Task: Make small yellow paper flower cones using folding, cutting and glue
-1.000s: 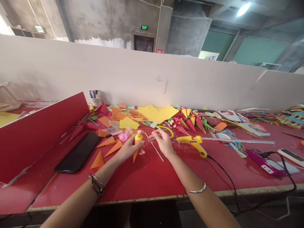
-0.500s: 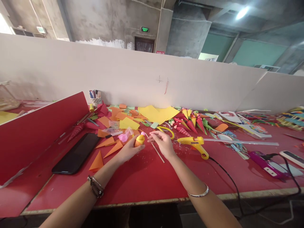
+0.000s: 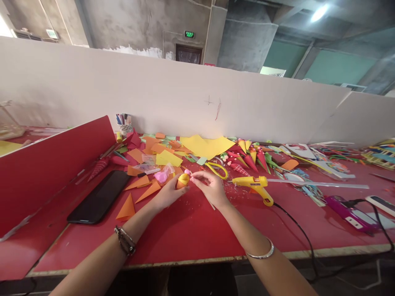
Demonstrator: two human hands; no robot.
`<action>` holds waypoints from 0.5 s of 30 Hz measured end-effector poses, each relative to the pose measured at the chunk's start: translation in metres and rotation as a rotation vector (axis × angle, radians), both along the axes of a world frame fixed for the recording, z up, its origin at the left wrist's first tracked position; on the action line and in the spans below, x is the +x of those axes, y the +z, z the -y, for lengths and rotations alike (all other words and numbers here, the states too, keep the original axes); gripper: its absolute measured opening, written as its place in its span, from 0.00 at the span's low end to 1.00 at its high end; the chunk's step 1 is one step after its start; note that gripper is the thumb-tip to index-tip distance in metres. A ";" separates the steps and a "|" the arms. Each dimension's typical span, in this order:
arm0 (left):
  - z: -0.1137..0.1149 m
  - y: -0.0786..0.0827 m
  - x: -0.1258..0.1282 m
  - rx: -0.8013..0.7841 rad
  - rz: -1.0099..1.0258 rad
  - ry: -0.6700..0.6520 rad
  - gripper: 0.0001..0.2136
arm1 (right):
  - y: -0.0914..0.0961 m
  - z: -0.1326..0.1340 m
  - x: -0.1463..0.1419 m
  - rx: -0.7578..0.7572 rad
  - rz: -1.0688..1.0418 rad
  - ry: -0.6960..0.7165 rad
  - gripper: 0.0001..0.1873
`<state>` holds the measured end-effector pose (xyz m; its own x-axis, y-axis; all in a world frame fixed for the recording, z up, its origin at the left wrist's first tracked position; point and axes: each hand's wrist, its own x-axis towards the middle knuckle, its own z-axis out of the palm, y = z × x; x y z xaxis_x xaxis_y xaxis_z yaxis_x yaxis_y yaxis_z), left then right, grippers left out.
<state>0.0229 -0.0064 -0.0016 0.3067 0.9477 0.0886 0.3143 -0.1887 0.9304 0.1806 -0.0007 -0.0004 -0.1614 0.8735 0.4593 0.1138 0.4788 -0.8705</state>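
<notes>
My left hand is closed round a small orange paper cone with a yellow filling, held just above the red table. My right hand sits right beside it, fingers pinched at a tiny pink ball on top of the cone. A thin wooden stick lies on the table under my right hand. A yellow glue gun rests just right of that hand, and yellow-handled scissors lie behind it.
A black phone lies at the left, with orange paper triangles beside it. Coloured paper scraps, yellow sheets and finished cones crowd the back. A red divider stands left; a clear ruler, purple device and cords lie right.
My left hand has tipped the cone so its opening faces up. My right hand has moved left from the stick to the cone's top, closing on the pink ball.
</notes>
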 end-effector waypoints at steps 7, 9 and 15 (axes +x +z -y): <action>-0.001 -0.007 -0.001 -0.025 0.079 -0.107 0.19 | 0.002 0.003 0.001 0.050 0.128 0.034 0.08; -0.001 -0.007 -0.001 -0.031 0.083 -0.117 0.19 | 0.002 0.003 0.001 0.038 0.117 0.039 0.08; 0.002 -0.002 0.000 -0.056 0.070 -0.130 0.19 | 0.001 0.003 -0.001 0.007 0.059 0.043 0.10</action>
<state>0.0226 -0.0081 -0.0040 0.4218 0.9045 0.0623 0.2247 -0.1709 0.9593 0.1801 -0.0038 0.0002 -0.2254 0.8622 0.4537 0.1442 0.4901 -0.8597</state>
